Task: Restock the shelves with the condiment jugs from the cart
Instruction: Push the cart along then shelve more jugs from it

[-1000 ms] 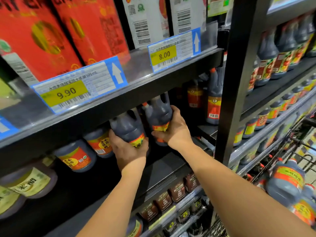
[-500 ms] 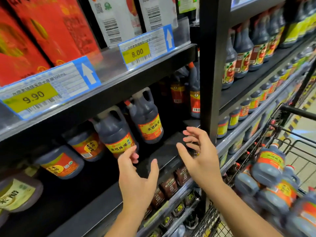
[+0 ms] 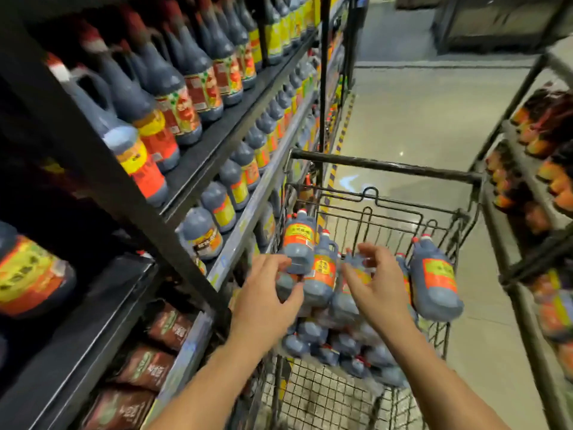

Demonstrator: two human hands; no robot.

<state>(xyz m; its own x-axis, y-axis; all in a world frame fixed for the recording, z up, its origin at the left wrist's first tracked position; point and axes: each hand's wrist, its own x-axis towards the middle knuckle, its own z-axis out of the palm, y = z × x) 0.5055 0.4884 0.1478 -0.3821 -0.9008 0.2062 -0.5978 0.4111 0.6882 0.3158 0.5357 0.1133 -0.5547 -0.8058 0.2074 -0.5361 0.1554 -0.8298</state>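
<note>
Head view — wire cart [image 3: 384, 165] on pale floor [image 3: 418, 119] — shelves [image 3: 214, 133] alongside

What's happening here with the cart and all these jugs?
A person is restocking. The left hand and right hand reach, fingers spread, into the wire cart toward the heaped dark condiment jugs; neither grips one yet. The shelves beside it already hold rows of similar bottles.

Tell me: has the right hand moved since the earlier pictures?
Yes. The right hand left the shelf and reached rightward, over the jugs in the cart, holding nothing.
</note>
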